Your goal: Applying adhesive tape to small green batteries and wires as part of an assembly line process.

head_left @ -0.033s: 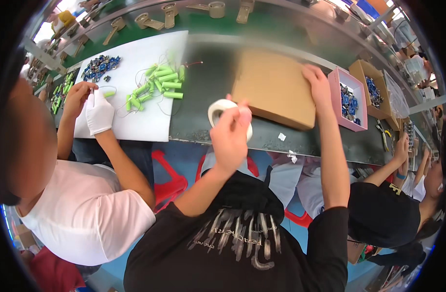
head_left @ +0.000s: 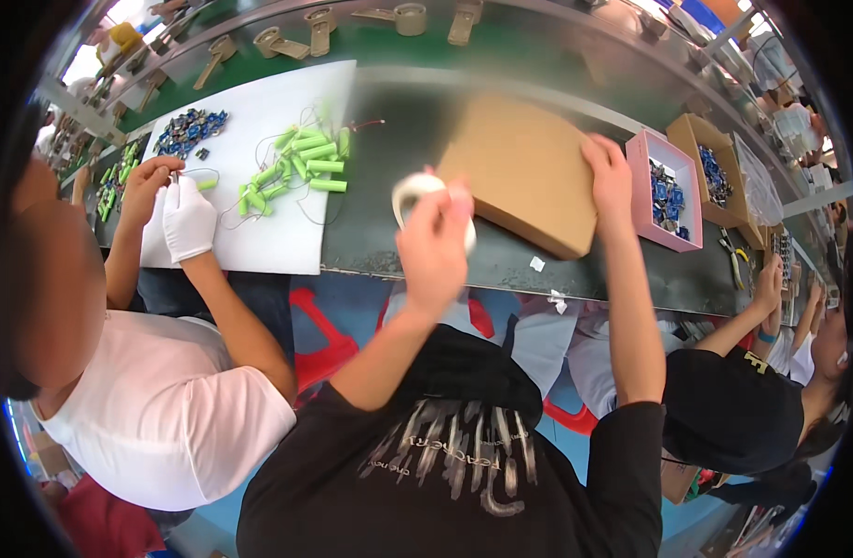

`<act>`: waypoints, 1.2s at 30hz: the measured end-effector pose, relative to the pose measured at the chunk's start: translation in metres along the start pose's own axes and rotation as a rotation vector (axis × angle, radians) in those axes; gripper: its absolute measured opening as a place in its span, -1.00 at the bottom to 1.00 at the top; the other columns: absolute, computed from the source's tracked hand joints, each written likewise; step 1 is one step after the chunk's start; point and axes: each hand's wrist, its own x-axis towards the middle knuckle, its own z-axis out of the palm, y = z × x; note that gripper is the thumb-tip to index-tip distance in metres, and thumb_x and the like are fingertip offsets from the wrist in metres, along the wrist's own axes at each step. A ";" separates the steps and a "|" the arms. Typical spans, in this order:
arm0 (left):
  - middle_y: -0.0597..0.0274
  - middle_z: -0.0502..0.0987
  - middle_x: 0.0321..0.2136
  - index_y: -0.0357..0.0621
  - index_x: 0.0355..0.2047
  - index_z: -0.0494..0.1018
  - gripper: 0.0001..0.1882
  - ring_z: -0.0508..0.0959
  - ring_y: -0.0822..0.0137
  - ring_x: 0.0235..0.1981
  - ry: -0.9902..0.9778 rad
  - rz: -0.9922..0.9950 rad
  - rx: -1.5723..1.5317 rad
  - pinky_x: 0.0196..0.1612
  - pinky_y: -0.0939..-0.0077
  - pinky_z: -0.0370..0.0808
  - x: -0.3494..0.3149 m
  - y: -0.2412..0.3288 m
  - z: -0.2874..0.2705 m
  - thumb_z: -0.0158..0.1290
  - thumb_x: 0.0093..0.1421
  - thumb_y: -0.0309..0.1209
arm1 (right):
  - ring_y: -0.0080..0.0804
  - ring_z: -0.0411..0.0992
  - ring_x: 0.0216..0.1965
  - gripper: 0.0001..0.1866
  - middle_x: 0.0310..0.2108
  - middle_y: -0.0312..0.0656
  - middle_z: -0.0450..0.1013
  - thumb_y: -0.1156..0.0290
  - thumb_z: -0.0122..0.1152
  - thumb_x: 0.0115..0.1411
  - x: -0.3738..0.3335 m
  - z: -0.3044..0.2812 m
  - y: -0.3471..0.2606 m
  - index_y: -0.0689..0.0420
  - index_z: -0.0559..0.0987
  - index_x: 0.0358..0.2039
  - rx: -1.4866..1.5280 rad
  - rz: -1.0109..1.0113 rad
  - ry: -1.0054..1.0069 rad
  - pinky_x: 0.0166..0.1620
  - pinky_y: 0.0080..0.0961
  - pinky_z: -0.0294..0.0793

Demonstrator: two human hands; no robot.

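A closed brown cardboard box (head_left: 524, 167) stands in front of me on the dark bench, its near right corner turned toward me. My right hand (head_left: 611, 181) grips the box's right side, fingers at the far corner. To the left of the box, my left hand (head_left: 433, 237) has its fingers closed on a roll of cream tape (head_left: 408, 197), held over the bench. Slight blur hides the fingertips and the tape's free end.
On the left, a white foam sheet (head_left: 287, 237) carries green battery cells (head_left: 306, 149) with wires and small blue circuit boards (head_left: 189, 130). A gloved co-worker (head_left: 189, 219) works there. A pink box (head_left: 689, 223) of blue parts and pliers (head_left: 732, 256) lie right. Paper scraps (head_left: 537, 264) rest near the edge.
My left hand has moved slightly up and left with the tape roll. The cardboard box's near right corner has shifted a little toward me and left, my right hand still on it.
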 end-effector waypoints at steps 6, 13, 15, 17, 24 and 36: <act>0.17 0.55 -0.21 -0.38 -0.28 0.48 -0.83 0.49 0.37 -0.05 -0.031 -0.057 -0.402 0.06 0.54 0.33 0.068 0.011 -0.005 0.04 0.25 -0.46 | -0.22 0.18 0.14 -0.45 0.08 0.00 0.22 0.45 0.13 0.15 -0.189 -0.003 0.005 0.26 0.28 0.16 0.044 -0.028 0.005 0.17 -0.38 0.18; 0.27 0.46 -0.53 -0.33 -0.32 0.48 -0.85 0.49 0.28 0.01 -0.152 -0.107 0.017 0.04 0.49 0.33 0.001 0.012 -0.036 0.04 0.26 -0.45 | -0.35 0.37 0.06 -0.57 0.03 -0.08 0.39 0.54 0.07 0.20 -0.180 -0.037 -0.002 0.30 0.36 0.09 0.375 0.054 0.066 0.12 -0.42 0.32; 0.25 0.48 -0.49 -0.32 -0.31 0.49 -0.84 0.48 0.35 -0.03 -0.166 -0.053 0.077 -0.07 0.61 0.33 0.002 0.004 -0.034 0.04 0.26 -0.44 | -0.35 0.36 0.07 -0.58 0.04 -0.07 0.39 0.50 0.06 0.23 -0.136 -0.039 0.003 0.31 0.35 0.10 0.366 0.021 0.092 0.13 -0.45 0.30; 0.26 0.48 -0.43 -0.31 -0.30 0.48 -0.84 0.46 0.44 -0.08 -0.150 -0.070 0.080 -0.16 0.69 0.31 0.008 -0.002 -0.030 0.03 0.27 -0.43 | -0.38 0.34 0.07 -0.56 0.04 -0.08 0.39 0.42 0.05 0.27 -0.101 -0.036 0.007 0.33 0.34 0.12 0.320 0.016 0.028 0.14 -0.50 0.28; 0.07 0.56 -0.23 -0.30 -0.30 0.48 -0.84 0.46 0.53 -0.18 -0.126 -0.123 -0.082 -0.24 0.74 0.28 0.024 -0.008 -0.035 0.03 0.27 -0.41 | -0.48 0.25 0.13 -0.46 0.13 -0.07 0.32 0.39 0.00 0.31 -0.128 -0.018 -0.002 0.38 0.20 0.23 0.383 0.033 -0.102 0.17 -0.56 0.18; -0.02 0.55 -0.15 -0.32 -0.28 0.48 -0.88 0.49 0.40 -0.11 -0.260 -0.256 -0.350 -0.05 0.61 0.32 0.017 -0.003 -0.046 0.01 0.25 -0.51 | -0.09 0.03 0.32 -0.15 0.29 0.10 0.06 0.41 0.26 0.02 -0.174 -0.038 -0.007 0.34 0.07 0.27 -0.146 -0.262 -0.157 0.30 -0.28 0.03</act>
